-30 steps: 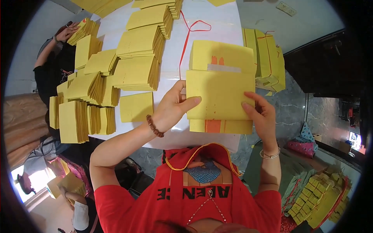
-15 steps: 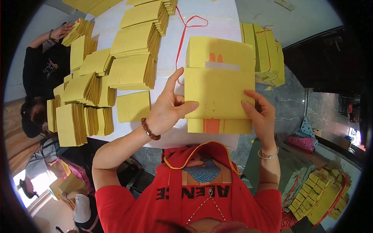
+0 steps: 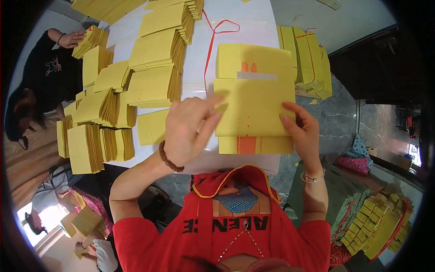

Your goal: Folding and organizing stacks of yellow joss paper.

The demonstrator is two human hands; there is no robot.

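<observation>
In front of me on the white table lies a folded yellow paper piece (image 3: 253, 106) with small red specks. It rests over a larger yellow paper stack (image 3: 226, 61), whose orange marks and pale strip show above and below. My right hand (image 3: 302, 129) pinches the right edge of the folded paper between thumb and fingers. At the left edge, my left hand (image 3: 190, 131) hovers slightly blurred, thumb and index finger apart and nothing between them. Under the left hand, a flat yellow sheet pile (image 3: 152, 127) is partly hidden.
Fanned yellow paper stacks (image 3: 154, 84) cover the left of the white table (image 3: 197, 68). A red string (image 3: 210, 45) lies looped beyond the papers. Tied yellow bundles (image 3: 312, 59) stand off the right edge; more bundles (image 3: 367, 220) lie lower right. A person in black (image 3: 50, 72) touches stacks at far left.
My left hand has come off the left edge of the paper and moved left, its fingers lifted. My right hand keeps its hold. The other person's head has shifted left.
</observation>
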